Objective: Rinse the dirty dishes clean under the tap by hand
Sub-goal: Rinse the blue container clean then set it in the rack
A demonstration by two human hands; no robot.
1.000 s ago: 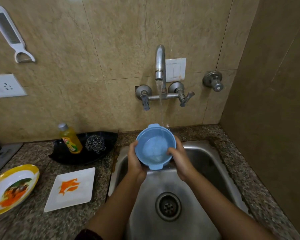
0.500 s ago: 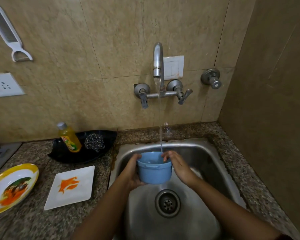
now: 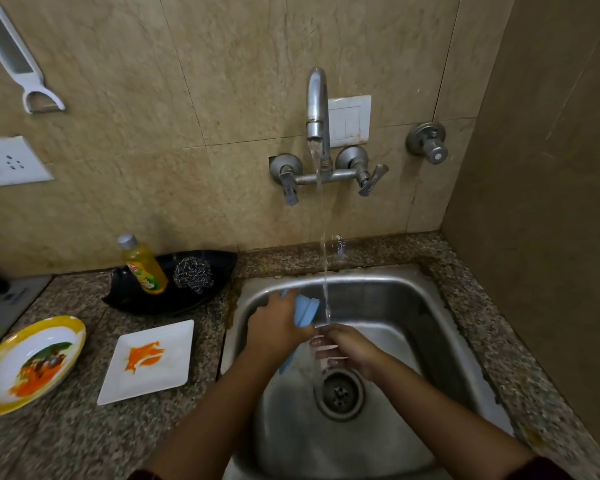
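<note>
My left hand (image 3: pixel 278 327) grips a small blue plastic bowl (image 3: pixel 305 310), tipped on its side over the steel sink (image 3: pixel 388 289). Most of the bowl is hidden behind that hand. My right hand (image 3: pixel 343 346) is off the bowl, fingers spread under the stream from the running tap (image 3: pixel 317 109), and holds nothing. Water falls from it toward the drain (image 3: pixel 340 393). On the counter to the left lie a white square plate (image 3: pixel 149 362) with orange smears and a yellow-rimmed bowl (image 3: pixel 28 365) with food residue.
A black dish (image 3: pixel 174 299) behind the square plate holds a yellow detergent bottle (image 3: pixel 142 265) and a steel scrubber (image 3: pixel 193 273). The granite counter (image 3: pixel 66 438) wraps the sink. A wall rises close on the right. A socket (image 3: pixel 11 161) and a peeler (image 3: pixel 18 60) hang on the tiles.
The blue bowl came down from under the tap and was tipped sideways in my left hand. My right hand let go of it and moved under the stream.
</note>
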